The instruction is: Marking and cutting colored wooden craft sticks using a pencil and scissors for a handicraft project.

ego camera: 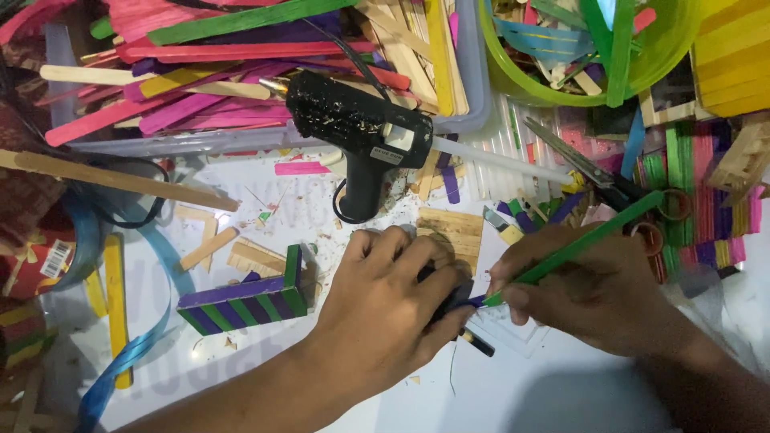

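Observation:
My right hand (597, 297) grips a long green craft stick (585, 244) that slants up to the right. Its lower end meets a dark tool (449, 301) held in my left hand (393, 297), which is closed over it. What the dark tool is cannot be made out. A small black piece (479, 345) lies just below my hands on the white table (513, 393). Left of my left hand lies a striped purple and green stick panel (241, 303).
A black glue gun (361, 136) rests above my hands. Behind it stands a clear bin of coloured sticks (241, 56) and a green bowl (593, 48). Scissors (585, 164) and striped stick pieces (698, 192) lie right. Blue ribbon (128, 353) curls left.

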